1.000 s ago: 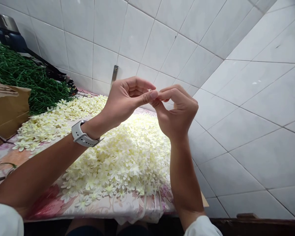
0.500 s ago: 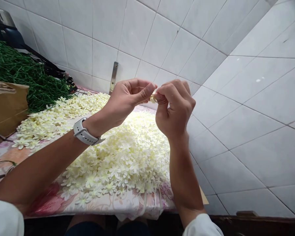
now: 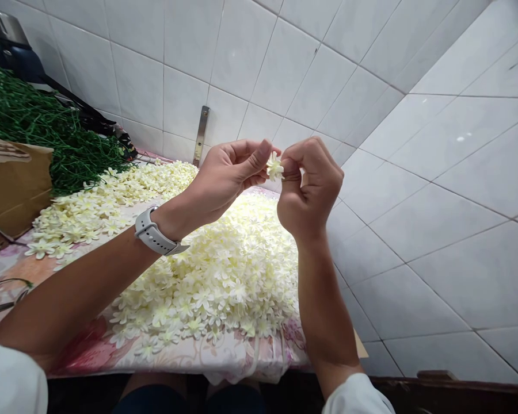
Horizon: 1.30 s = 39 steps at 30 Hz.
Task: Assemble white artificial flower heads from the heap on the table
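Cream artificial blossom (image 3: 275, 168) stands upright in the narrow gap between the two hands, just above the middle of the table and level with the tips of the fingers. The left hand (image 3: 227, 175) is curled, with its thumb (image 3: 259, 161) angled toward the blossom's left side. The right hand (image 3: 311, 184) is closed into a tight curl, its fingers (image 3: 296, 152) touching or just beside the blossom's right side. The blossom's base is hidden behind the fingers, so I cannot tell which hand grips it.

With soft petals like these, a light pinch at the centre would probably work best, leaving the petals free so they do not crease.

Below the hands, a broad pile of loose cream blossoms (image 3: 211, 276) covers the middle of the floral cloth (image 3: 190, 356) on the table, with a smaller heap (image 3: 125, 207) toward the far edge. Tangled green strands (image 3: 47, 138) fill the far left corner, beside a cardboard box (image 3: 8, 190) at the left edge. A grey smartwatch (image 3: 153, 238) circles the left wrist.
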### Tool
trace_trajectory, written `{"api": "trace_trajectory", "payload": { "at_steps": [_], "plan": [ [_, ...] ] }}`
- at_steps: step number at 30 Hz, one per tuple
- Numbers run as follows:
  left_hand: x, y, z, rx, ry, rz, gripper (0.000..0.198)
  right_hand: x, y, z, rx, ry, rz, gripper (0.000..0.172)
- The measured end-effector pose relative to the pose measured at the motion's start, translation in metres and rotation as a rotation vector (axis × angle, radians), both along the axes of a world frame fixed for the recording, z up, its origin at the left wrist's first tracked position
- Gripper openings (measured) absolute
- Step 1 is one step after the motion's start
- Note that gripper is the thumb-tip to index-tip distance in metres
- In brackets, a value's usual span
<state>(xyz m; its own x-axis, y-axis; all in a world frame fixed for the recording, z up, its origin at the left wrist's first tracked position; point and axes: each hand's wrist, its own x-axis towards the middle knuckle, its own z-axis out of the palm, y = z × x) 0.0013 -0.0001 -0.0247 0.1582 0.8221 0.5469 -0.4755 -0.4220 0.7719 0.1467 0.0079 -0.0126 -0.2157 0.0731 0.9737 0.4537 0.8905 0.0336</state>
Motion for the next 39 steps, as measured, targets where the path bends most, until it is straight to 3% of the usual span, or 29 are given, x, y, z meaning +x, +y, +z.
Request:
{"api": "trace_trajectory", "payload": {
  "at_steps": [3, 7, 20, 30, 35, 39],
  "plan": [
    [-0.001, 0.005, -0.002, 0.030, 0.017, 0.007, 0.041, 0.000, 0.003, -0.003, -0.103, 0.048, -0.012, 0.025],
    [-0.001, 0.004, -0.002, 0.083, 0.054, 0.078, 0.036, 0.001, 0.012, -0.008, -0.102, 0.128, 0.005, 0.024],
    [-0.003, -0.005, 0.003, 0.268, 0.179, 0.320, 0.027, 0.003, 0.030, -0.011, -0.161, 0.243, 0.275, 0.021],
    [0.000, -0.014, 0.003, 0.449, 0.256, 0.508, 0.035, -0.007, 0.016, -0.012, -0.118, 0.262, 0.247, 0.019],
    [-0.002, -0.013, 0.004, 0.442, 0.239, 0.468, 0.032, -0.006, 0.011, -0.011, -0.145, 0.255, 0.200, 0.021],
    [-0.002, -0.013, 0.005, 0.449, 0.204, 0.416, 0.024, -0.006, 0.010, -0.009, -0.181, 0.249, 0.256, 0.022]
  ]
}}
